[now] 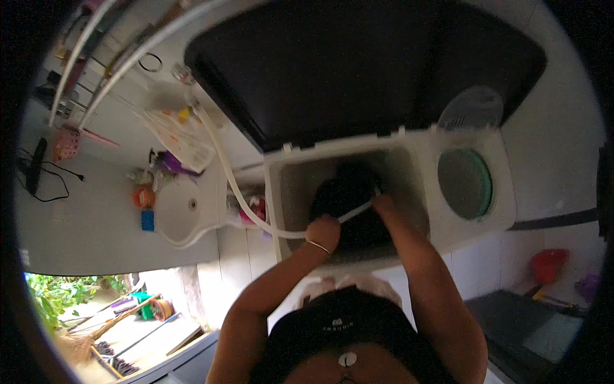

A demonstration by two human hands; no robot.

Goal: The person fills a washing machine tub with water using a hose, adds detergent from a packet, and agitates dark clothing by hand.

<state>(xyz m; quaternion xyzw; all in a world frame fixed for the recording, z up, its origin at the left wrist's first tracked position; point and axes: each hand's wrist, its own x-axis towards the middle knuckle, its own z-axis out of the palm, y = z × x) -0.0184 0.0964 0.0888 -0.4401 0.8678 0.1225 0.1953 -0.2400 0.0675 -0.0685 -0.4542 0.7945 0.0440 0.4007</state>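
A white twin-tub washing machine (444, 233) stands before me with its dark lid (364, 70) raised. A long white hose (225, 168) comes down from the tap area by the sink and bends into the left, larger tub. My left hand (324, 232) is closed round the hose over the tub's near side. Farther along, my right hand (384, 206) grips the hose near its end, inside the tub. Below both hands lies a dark mass (348, 182), which looks like dark cloth; its details are lost in shadow. The hose's tip is hard to make out.
Right of the large tub is a smaller round spin tub (460, 185) with a green rim and a clear flap (473, 109). At left are a white sink (176, 221), a blue sponge (148, 221) and an orange container (144, 197). A red object (550, 265) sits far right.
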